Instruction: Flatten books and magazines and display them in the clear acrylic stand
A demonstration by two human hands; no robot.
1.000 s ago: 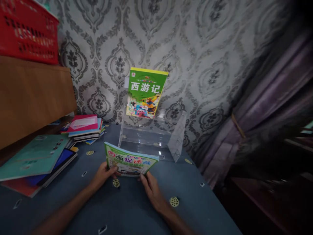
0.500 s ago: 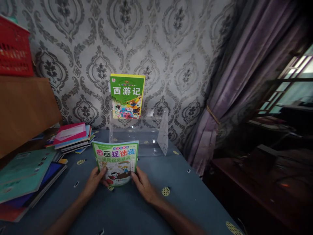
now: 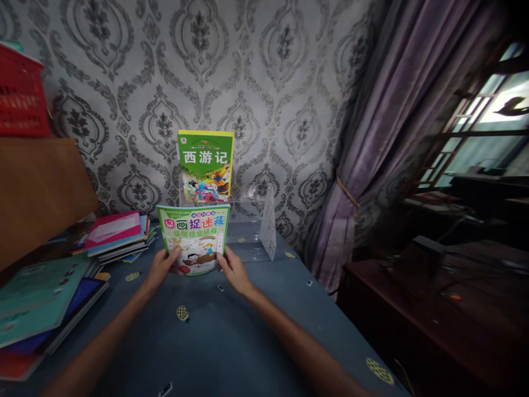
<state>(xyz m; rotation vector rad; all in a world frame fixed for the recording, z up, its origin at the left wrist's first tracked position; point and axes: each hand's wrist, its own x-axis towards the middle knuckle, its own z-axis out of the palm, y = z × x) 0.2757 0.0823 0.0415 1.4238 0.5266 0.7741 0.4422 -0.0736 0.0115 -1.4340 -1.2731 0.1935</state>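
A children's picture book (image 3: 197, 242) with a green border and colourful lettering is held upright, its cover facing me. My left hand (image 3: 162, 266) grips its lower left edge, thumb on the cover. On the lower right edge my right hand (image 3: 235, 269) is closed the same way. The fingers behind the book are mostly hidden. Just beyond stands a clear acrylic tiered rack (image 3: 268, 229), its left part covered by the held book. A green book with a yellow edge (image 3: 206, 165) leans upright in the rack's top tier at the left.
Stacked books (image 3: 118, 231) lie at the back left of the blue patterned tablecloth (image 3: 231, 342). Nearer on the left is a pile with a teal book (image 3: 39, 295). A red basket (image 3: 22, 94) sits on a brown box (image 3: 41, 193). A purple curtain (image 3: 367, 149) hangs at the right.
Both hands have carried the picture book forward and up toward the rack, so it now covers more of the rack's left side. The view has shifted slightly right.
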